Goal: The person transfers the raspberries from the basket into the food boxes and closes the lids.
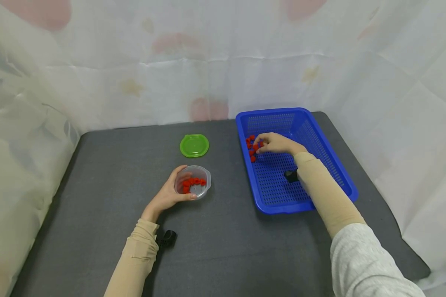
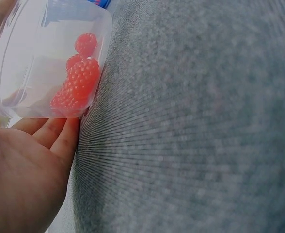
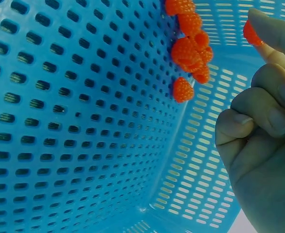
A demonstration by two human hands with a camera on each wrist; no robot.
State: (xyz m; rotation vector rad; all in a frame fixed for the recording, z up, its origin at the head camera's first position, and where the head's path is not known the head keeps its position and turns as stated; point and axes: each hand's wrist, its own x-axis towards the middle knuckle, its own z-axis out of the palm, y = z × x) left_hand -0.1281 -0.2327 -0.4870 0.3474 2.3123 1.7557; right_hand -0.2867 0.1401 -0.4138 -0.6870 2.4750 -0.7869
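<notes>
Red berry (image 3: 251,34) pinched w/ R hand (image 1: 277,143), other berries (image 3: 184,50) nearby, blue bskt (image 1: 272,187)

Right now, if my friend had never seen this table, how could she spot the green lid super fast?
Find the big blue basket on the dark grey table, then look left of it. Just beyond the clear cup in the person's left hand lies the small, flat lid. It's the only bright green thing there.

White patterned curtain (image 1: 245,86), dark gray table (image 1: 237,251)
</notes>
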